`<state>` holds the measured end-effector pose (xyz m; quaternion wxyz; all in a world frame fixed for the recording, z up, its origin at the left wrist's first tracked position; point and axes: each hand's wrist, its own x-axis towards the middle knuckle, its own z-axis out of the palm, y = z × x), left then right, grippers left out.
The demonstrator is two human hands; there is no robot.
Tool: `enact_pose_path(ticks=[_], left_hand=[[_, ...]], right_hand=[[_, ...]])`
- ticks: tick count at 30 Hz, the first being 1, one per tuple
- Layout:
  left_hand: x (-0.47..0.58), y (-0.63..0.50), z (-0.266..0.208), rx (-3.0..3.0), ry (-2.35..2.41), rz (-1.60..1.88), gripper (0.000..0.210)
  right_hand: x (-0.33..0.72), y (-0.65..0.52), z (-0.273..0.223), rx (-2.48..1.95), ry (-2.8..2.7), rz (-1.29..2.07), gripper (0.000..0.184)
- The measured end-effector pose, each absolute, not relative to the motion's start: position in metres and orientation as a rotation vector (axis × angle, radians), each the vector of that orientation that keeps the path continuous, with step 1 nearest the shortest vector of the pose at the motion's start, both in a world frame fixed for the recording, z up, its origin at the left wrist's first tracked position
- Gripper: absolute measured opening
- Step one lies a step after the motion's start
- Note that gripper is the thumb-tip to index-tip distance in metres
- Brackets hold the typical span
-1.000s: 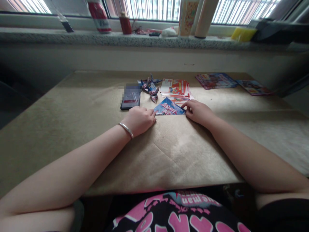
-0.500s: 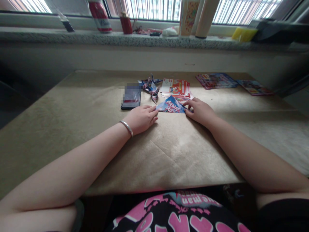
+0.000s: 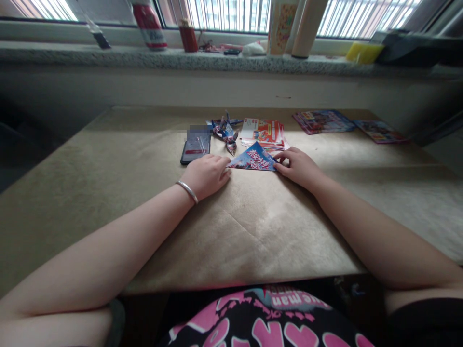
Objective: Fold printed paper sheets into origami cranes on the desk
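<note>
A blue paper folded into a triangle (image 3: 253,159), printed with pink characters, lies flat on the brown table (image 3: 126,159). My left hand (image 3: 206,174), a silver bangle on its wrist, presses the triangle's left corner with curled fingers. My right hand (image 3: 298,165) pinches the right corner against the table. Just behind the triangle lie folded paper cranes (image 3: 226,131) and a stack of red printed sheets (image 3: 263,132).
A dark phone (image 3: 195,147) lies left of the cranes. Two colourful booklets (image 3: 323,120) lie at the far right of the table. The windowsill behind holds a red can (image 3: 149,24), a red cup (image 3: 188,34), a tall carton (image 3: 280,26) and a yellow sponge (image 3: 363,50).
My left hand slid slightly left along the triangle's bottom edge and now covers its left corner. The triangle's tip sits a little higher; my right hand stays at the right corner.
</note>
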<state>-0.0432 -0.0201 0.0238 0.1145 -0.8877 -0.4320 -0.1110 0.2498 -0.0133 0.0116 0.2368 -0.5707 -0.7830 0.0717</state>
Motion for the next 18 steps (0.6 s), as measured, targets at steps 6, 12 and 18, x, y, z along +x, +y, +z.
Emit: enact_pose_path(ticks=[6,12,18], left_hand=[[-0.045,-0.014,0.015,-2.627,-1.294,-0.505,0.037],[-0.047,-0.008,0.013,-2.642,-1.215,-0.732,0.032],[-0.047,-0.009,0.018,-2.819,-0.996,-0.709,0.029]], right_hand=[[0.245,-0.014,0.011,-1.553,-1.878,0.429,0.014],[0.241,-0.023,0.019,-1.222,-2.046,0.304,0.006],[0.240,-0.027,0.022,-1.124,-2.352,0.301,0.008]])
